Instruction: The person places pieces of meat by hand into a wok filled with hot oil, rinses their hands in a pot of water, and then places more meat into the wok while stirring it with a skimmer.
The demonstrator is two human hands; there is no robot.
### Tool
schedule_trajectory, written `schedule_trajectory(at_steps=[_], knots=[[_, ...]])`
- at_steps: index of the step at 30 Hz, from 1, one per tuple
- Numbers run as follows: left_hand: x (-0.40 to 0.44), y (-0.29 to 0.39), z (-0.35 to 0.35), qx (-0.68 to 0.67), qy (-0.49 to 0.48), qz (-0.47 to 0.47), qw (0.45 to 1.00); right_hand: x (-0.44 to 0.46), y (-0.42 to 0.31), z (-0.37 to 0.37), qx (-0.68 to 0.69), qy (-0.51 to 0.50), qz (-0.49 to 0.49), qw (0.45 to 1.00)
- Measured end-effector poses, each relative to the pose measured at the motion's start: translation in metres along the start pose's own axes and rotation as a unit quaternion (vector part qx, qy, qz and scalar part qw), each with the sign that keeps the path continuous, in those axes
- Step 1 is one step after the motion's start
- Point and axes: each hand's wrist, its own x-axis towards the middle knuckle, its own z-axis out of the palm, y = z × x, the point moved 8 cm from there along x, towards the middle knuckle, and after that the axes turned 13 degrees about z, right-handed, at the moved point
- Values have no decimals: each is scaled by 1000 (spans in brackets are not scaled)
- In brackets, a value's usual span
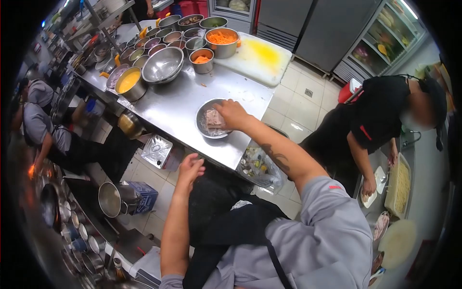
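A small metal bowl [201, 129] stands near the front edge of the steel table. Inside it lies a pale pinkish block [214, 119] that looks like meat, with what seems to be clear plastic or liquid around it. My right hand [232, 114] reaches over the bowl's right rim, its fingers closed on the block; the fingertips are partly hidden. Away from the table edge, my left hand [191, 168] hangs in the air below and left of the bowl. It holds nothing, and its fingers are loosely bent and apart.
Behind the bowl stand a large mixing bowl [163, 64], a pot of yellow liquid [129, 82], shredded carrot [222, 37] and a stained cutting board [260, 55]. A bag of scraps [262, 168] sits beside the table. One co-worker [380, 115] stands at right, others at left.
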Motion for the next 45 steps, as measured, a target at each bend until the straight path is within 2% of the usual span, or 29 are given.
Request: schedule_trajectory(at_steps=[2, 6, 8, 13, 19, 22, 23, 26, 29, 35, 38, 41, 45], knots=[[21, 6, 23, 9, 12, 2, 1000, 15, -12, 17, -4, 0, -34, 999], [47, 9, 40, -3, 68, -32, 997, 32, -23, 47, -75, -71, -34, 994], [58, 4, 42, -13, 86, -45, 995, 37, -24, 60, -85, -69, -49, 993], [87, -7, 47, -61, 82, 1, 995, 39, -23, 61, -71, -90, -45, 992], [109, -8, 51, -149, 22, 7, 989, 37, 13, 12, 176, -38, 59, 982], [116, -6, 52, -141, 18, 8, 990, 30, 34, 14, 242, -36, 96, 965], [118, -6, 53, -154, 13, 9, 988, 27, 34, 9, 233, -11, 95, 968], [124, -5, 56, -119, 5, 7, 993, 16, 34, 10, 181, -40, 116, 976], [124, 1, 60, -107, -14, 19, 994, 11, 26, 11, 10, -79, 142, 987], [124, 10, 66, -114, -20, 68, 991, 19, 4, 9, -75, -40, 139, 987], [126, 9, 67, -87, -18, 40, 995, 24, 11, 26, -63, -49, 123, 989], [127, 11, 71, -132, -36, 50, 989, 20, 33, 22, 21, -67, 186, 980], [115, 23, 87, -121, -102, 42, 987, -17, 41, -52, 148, 26, 237, 960]])
